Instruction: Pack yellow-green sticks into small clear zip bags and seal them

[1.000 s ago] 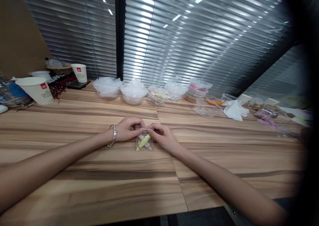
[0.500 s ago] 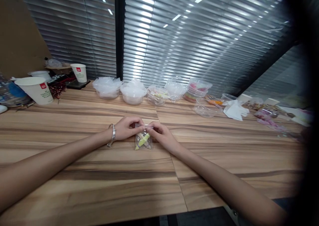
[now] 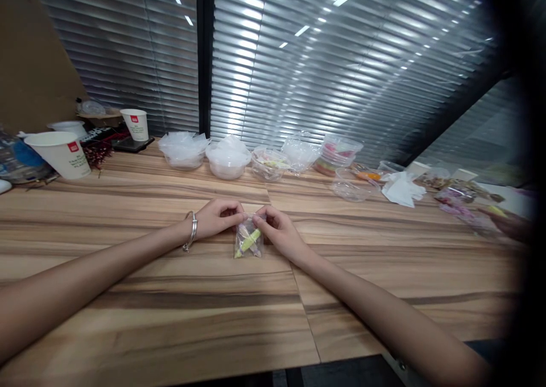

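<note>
A small clear plastic bag (image 3: 249,243) with yellow-green and pale pieces inside hangs between my hands, low over the wooden table (image 3: 170,318). My left hand (image 3: 219,217), with a silver bracelet at its wrist, pinches the bag's top left corner between thumb and fingers. On the other side, my right hand (image 3: 279,230) grips the top right corner the same way. Both sets of fingertips meet the bag's upper edge.
Plastic bowls (image 3: 228,158) and a clear lid (image 3: 350,185) line the table's back edge. White tissue (image 3: 403,189) lies right of them. Paper cups (image 3: 70,158) stand at the left. Another person's hand (image 3: 509,225) is at the far right.
The bag has shifted slightly right and its crossed contents show more plainly. My right fingers have moved a little along its top edge. Another person's hand has come in at the far right.
</note>
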### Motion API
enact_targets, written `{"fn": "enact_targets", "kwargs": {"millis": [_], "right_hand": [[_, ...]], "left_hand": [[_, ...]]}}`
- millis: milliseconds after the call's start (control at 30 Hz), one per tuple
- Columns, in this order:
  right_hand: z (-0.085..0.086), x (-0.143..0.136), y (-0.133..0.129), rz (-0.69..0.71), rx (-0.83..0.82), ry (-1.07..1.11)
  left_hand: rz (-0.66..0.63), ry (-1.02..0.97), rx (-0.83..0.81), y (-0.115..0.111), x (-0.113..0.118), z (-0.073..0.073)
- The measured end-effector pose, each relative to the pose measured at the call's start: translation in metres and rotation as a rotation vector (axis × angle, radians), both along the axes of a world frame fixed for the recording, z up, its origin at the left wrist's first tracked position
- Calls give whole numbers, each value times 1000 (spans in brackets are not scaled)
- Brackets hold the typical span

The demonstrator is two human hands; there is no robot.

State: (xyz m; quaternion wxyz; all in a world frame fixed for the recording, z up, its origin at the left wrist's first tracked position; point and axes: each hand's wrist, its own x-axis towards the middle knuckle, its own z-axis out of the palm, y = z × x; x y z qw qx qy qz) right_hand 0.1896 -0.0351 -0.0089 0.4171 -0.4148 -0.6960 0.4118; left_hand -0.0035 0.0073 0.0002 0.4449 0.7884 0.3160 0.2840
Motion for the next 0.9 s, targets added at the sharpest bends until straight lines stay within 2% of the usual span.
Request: {"fn": "enact_targets", "kwargs": {"millis": [167,367,667,900], "right_hand": [[-3,1,3,-63,-4,39],[-6,2,7,-29,-104,135],[-6,4,9,-28,-89,134],[-6,2,9,-32,-142,229]], "left_hand": [[44,-49,-16,2,0,-2],[107,-61,27,4,-1,-5],[104,-30,51,2,-2,-1],[107,-130,-19,1,-1,-4]]}}
